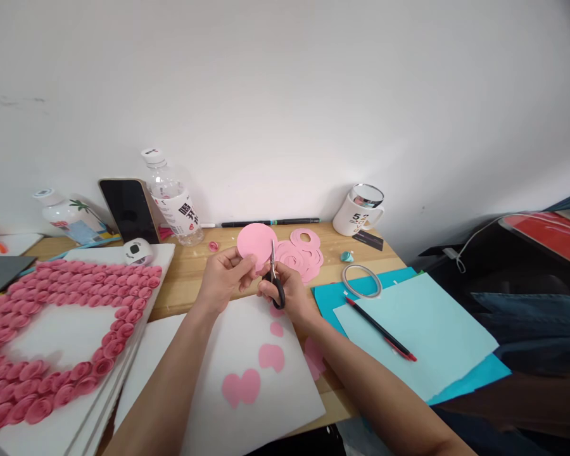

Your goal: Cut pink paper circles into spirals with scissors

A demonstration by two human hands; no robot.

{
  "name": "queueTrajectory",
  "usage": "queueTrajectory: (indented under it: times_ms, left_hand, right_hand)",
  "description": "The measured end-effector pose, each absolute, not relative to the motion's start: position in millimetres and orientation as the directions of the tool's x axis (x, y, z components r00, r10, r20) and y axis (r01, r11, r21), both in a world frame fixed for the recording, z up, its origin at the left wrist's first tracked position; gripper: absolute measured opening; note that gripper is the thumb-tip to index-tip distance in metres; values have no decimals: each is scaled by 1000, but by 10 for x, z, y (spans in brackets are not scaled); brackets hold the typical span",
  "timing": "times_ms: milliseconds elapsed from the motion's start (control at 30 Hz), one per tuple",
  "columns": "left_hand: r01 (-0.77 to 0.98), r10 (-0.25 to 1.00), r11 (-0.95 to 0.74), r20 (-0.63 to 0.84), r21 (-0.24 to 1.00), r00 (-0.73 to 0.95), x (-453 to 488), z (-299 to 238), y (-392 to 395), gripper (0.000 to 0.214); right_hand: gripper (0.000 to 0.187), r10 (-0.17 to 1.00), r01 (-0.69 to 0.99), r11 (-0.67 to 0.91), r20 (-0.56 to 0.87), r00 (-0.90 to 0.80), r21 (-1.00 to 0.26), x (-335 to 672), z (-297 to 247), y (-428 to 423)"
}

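Note:
A round pink paper disc (255,244) is pinched between the thumb and fingers of my left hand (228,273), held up above the table. My right hand (287,288) grips a pair of black-handled scissors (278,288), its blades pointing up at the disc's right edge. Whether the blades are cutting into the paper, I cannot tell. Just behind my right hand lies a pile of pink paper rings and spirals (304,256). Below my hands, several pink paper pieces (241,387) rest on a white sheet (261,424).
On the left, pink rolled-paper roses (83,380) frame a white board (61,332). A clear bottle (173,202), a phone (129,209) and a mug (356,212) stand near the wall. Light-blue paper (418,335) on the right carries a pen (380,329) and a grey ring (362,282).

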State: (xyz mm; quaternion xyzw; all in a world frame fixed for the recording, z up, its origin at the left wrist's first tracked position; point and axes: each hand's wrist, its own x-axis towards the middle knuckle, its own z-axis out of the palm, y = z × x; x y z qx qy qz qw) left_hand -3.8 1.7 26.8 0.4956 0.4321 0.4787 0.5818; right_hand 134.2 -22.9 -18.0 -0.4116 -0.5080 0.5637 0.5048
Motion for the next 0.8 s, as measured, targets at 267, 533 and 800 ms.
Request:
queueTrajectory:
  times_ms: [267,533,800]
  left_hand:
    - [-137,987,82,-61,987,150,9,234,9,28]
    - [-91,985,101,-87,991,146,-8,166,27,27]
    - [-95,983,113,-98,989,153,-22,121,38,28]
  right_hand:
    - [38,977,-136,42,69,-200,-990,1306,-249,-223]
    - [49,978,-157,120,144,-152,-980,1314,-183,-206]
    - [45,972,-162,131,158,-172,-978,1301,-180,-205]
